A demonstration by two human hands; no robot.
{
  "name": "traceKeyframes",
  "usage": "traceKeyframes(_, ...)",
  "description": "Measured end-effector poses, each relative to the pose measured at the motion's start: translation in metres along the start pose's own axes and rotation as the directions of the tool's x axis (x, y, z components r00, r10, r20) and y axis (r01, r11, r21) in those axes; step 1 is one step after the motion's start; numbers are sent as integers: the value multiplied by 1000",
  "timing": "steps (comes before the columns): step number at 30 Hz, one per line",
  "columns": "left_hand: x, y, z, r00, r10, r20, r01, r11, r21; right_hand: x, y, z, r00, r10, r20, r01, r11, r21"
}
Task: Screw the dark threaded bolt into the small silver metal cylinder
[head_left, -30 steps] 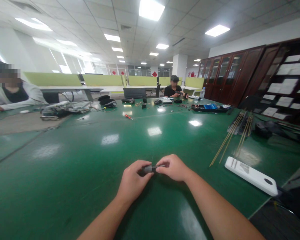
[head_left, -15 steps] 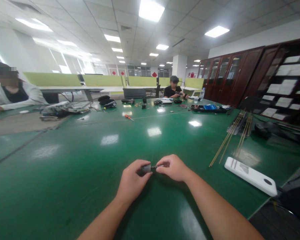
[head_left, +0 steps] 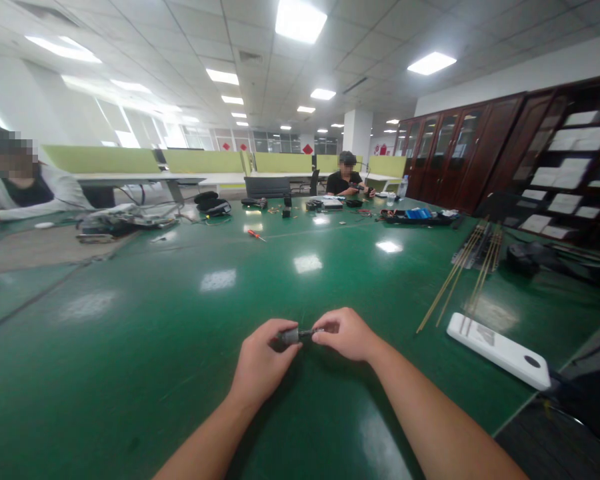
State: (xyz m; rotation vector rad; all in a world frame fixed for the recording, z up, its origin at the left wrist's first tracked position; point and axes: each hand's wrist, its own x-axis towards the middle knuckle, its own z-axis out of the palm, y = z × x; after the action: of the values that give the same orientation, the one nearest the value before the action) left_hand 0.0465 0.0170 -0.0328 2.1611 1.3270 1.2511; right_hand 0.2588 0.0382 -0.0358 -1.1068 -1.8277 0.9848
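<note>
Close to the near part of the green table [head_left: 180, 373], my left hand [head_left: 263, 363] pinches a small grey cylinder [head_left: 291, 335] between thumb and fingers. A thin dark rod [head_left: 306, 333] runs from the cylinder's right end to my right hand [head_left: 347, 335], whose thumb and fingertips are closed on its other end. Both pieces lie in one line, roughly level, above the tabletop. My fingers cover much of each, and the exact kind of part is too small to tell.
A white oblong device [head_left: 497, 350] lies to the right, near thin yellowish rods [head_left: 447, 280]. Farther off are a red screwdriver [head_left: 256, 235], a dark tray with blue items [head_left: 417, 215] and a heap of electronics [head_left: 123, 220]. Two people sit at the table, at far left and across.
My left hand has drawn slightly left with the grey cylinder, and a little more of the dark rod shows between my hands. The whole view has shifted slightly.
</note>
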Motion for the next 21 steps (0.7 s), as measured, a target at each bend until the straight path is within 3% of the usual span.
traceKeyframes(21,1,0,-1,1000,0,-31,0,1000,13,0,2,-3,1000,12,-28,-13,1000,-24)
